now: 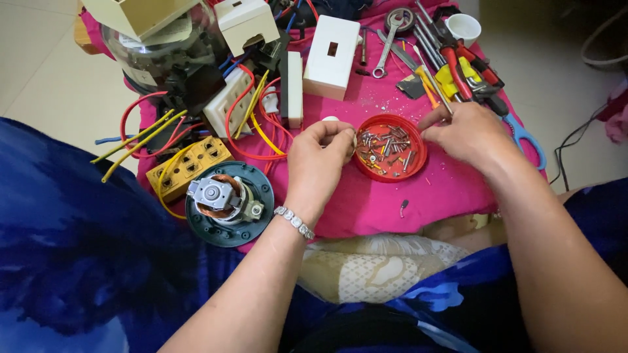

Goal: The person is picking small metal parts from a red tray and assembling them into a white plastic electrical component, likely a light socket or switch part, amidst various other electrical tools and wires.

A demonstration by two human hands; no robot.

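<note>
A round red lid (390, 171) full of several small screws and metal bits lies on a pink cloth (432, 196). My left hand (318, 157), with a bracelet on its wrist, sits at the lid's left rim, fingers pinched on a small pale part. My right hand (466, 133) rests at the lid's right rim and holds a thin yellow-handled screwdriver (428, 82) that points up and away.
A round green motor base (228, 202) with copper windings lies at lower left. Yellow and white socket blocks (190, 167), red and yellow wires (243, 124), white boxes (331, 57), a wrench (386, 49), pliers (466, 72), blue scissors (523, 138) and a white cup (463, 27) crowd the cloth.
</note>
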